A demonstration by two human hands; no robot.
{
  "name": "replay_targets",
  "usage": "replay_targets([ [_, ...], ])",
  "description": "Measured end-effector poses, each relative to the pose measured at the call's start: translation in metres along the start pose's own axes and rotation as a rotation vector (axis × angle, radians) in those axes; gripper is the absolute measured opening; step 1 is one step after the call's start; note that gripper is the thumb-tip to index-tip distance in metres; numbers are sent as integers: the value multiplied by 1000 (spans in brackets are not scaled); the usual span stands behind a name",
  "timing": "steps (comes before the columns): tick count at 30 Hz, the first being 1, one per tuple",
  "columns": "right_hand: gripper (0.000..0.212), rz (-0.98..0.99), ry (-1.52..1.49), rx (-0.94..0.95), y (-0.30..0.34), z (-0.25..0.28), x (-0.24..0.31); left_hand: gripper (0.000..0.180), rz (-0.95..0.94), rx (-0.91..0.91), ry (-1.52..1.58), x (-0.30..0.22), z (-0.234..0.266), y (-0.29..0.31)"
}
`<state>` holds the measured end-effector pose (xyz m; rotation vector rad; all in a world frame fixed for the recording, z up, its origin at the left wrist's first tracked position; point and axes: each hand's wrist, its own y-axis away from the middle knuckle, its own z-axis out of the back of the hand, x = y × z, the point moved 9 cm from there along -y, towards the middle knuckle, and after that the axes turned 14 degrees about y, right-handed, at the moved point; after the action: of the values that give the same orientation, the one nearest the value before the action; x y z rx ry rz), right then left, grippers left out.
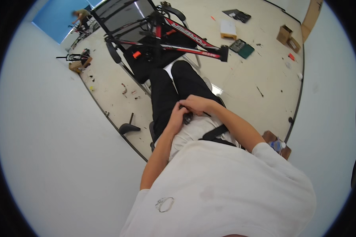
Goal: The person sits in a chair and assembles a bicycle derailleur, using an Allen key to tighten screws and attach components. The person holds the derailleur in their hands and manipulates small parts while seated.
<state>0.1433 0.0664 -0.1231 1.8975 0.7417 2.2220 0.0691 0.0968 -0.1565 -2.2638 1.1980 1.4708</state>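
Note:
Over my lap, my left hand (178,116) is closed round a small black part (187,118), perhaps metal, whose kind I cannot make out. My right hand (199,104) meets it from the right, fingers curled and fingertips against the left hand's. From under the right palm pokes the end of a thin black rod (207,114); most of it is hidden. Beyond my knees, a red and black bicycle frame (186,36) lies across a black chair (140,71) with metal legs and armrests.
Left on the floor lies a bicycle saddle with its post (129,128); farther off, a fork (73,57) rests by a cardboard box. To the right are a green tool case (241,48), a white box (228,29) and an open carton (284,34). Another person (82,17) bends over at far left.

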Motion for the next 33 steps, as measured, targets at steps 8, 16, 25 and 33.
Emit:
replay_targets([
  [8, 49, -67, 90, 192, -9, 18, -4, 43, 68, -109, 81, -1, 4, -1],
  [16, 32, 541, 791, -274, 24, -3, 75, 53, -360, 30, 18, -51, 0, 13],
  [25, 31, 624, 893, -329, 31, -1, 80, 32, -288, 92, 336, -46, 0, 12],
  [33, 52, 372, 446, -348, 13, 20, 45, 24, -150, 23, 287, -35, 1, 7],
])
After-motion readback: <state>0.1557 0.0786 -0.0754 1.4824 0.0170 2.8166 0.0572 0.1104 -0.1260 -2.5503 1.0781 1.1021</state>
